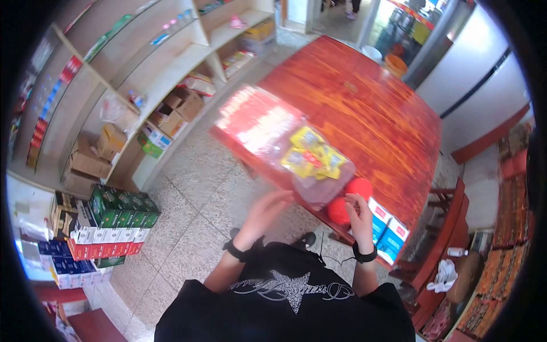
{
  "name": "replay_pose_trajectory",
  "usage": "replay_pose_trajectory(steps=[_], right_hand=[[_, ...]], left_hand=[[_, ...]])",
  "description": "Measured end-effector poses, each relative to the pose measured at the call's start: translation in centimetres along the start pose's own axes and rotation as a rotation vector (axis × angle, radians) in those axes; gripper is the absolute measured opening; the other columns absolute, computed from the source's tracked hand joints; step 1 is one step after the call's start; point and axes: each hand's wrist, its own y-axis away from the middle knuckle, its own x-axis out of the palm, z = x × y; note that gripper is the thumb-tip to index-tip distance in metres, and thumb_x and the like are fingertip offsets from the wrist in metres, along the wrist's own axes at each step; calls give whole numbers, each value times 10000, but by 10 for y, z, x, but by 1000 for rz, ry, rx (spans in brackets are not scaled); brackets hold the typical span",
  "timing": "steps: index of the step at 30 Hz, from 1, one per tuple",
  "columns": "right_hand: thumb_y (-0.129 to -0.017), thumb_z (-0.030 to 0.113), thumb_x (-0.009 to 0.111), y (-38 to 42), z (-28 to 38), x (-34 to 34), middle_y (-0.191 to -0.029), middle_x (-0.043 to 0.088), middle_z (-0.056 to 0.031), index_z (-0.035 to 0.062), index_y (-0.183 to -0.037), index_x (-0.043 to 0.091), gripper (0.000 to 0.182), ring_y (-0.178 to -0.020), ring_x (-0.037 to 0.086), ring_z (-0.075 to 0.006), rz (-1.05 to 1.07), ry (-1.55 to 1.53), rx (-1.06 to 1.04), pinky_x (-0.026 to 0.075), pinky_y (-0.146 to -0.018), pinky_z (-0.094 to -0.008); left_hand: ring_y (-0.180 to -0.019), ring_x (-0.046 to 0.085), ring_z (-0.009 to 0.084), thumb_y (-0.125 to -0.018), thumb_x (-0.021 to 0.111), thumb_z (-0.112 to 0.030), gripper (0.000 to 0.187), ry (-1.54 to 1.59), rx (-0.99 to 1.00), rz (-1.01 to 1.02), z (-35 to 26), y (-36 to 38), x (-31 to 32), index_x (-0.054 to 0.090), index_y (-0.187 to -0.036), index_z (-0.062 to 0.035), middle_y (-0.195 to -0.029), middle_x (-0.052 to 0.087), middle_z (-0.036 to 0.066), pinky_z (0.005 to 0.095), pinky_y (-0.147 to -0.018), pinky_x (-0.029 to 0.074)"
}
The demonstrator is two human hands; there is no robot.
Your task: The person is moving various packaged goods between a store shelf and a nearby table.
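Observation:
My left hand point(266, 215) is blurred by motion at the front edge of the wooden table point(370, 102), its fingers apart and pointing toward a clear tray point(322, 191). Several yellow packets point(316, 157) lie in the tray. Over the red round objects point(340, 211) beside the tray is my right hand point(360, 216), fingers bent and apart; nothing shows in its grasp. Blue and white boxes point(390, 238) are just right of it. Left of the tray lies a shiny stack of red and white packs point(259, 119).
Shelves point(171, 65) with cartons line the left side. Stacked green boxes point(122, 208) stand on the lower left. A wooden bench point(441, 251) is at the right, near a white bag point(443, 276). An orange bucket point(395, 64) stands beyond the table.

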Motion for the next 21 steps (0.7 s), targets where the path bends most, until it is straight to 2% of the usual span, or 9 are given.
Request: replay_pose_trajectory(steps=[4,5,6,8,12,14,16,18,21], right_hand=[[-867,52,521,-6,33,95,-954,606,-58,7,-1059,556,200,-899,564,-137,62,-17,-26,438,-792,-248],[-862,56,530,-3,54,121,-939,600,-47,5,-1050,560,197,-878,556,-125,74,-63,-61,441,-765,-241],[-854,61,542,-5,48,152,-939,600,-41,7,-1034,569,190,-864,554,-118,87,-63,-163,442,-733,-237],[-819,62,561,-4,68,204,-941,601,-108,5,-1030,567,218,-873,584,-193,198,-10,-159,457,-763,-291],[-811,78,573,-10,112,283,-949,601,-122,15,-1020,575,219,-864,588,-222,423,5,-318,457,-761,-299],[-812,56,576,-17,139,306,-952,616,-86,6,-1024,577,218,-850,577,-157,480,48,-385,447,-747,-269],[-817,60,573,-25,153,332,-965,612,-92,-1,-1023,572,215,-854,578,-158,504,56,-408,447,-750,-269],[-815,98,576,-28,163,355,-936,605,-120,9,-1016,573,220,-856,588,-233,571,-10,-449,453,-743,-303],[-813,104,582,-35,171,387,-935,606,-115,9,-1015,573,223,-849,587,-221,707,9,-414,453,-748,-300]], left_hand=[[-1012,557,162,-909,451,-91,298,24,54,-146,-17,39,-90,517,-1185,3,-1074,603,105,284,-897,408],[-1015,556,163,-909,452,-91,295,61,51,-190,-20,49,-110,519,-1181,2,-1072,604,106,285,-898,406],[-1017,555,165,-908,453,-92,293,101,48,-241,-22,59,-130,522,-1177,1,-1070,606,107,285,-900,403],[-1010,560,173,-908,451,-83,287,81,99,-337,-24,77,-169,524,-1172,3,-1079,604,111,289,-895,408],[-1008,565,183,-904,463,-88,297,-1,137,-510,-31,128,-230,517,-1180,7,-1086,604,116,297,-900,409],[-1006,565,179,-901,468,-90,299,65,140,-617,-27,147,-251,520,-1180,5,-1081,608,111,295,-898,409],[-994,570,181,-901,467,-90,287,101,160,-691,-25,159,-266,532,-1162,12,-1077,608,113,293,-889,416],[-988,573,187,-900,462,-82,272,25,94,-876,-11,171,-280,546,-1136,23,-1064,609,118,295,-887,422],[-975,579,183,-897,457,-81,261,150,166,-1007,0,177,-294,559,-1117,16,-1037,619,113,290,-883,419]])
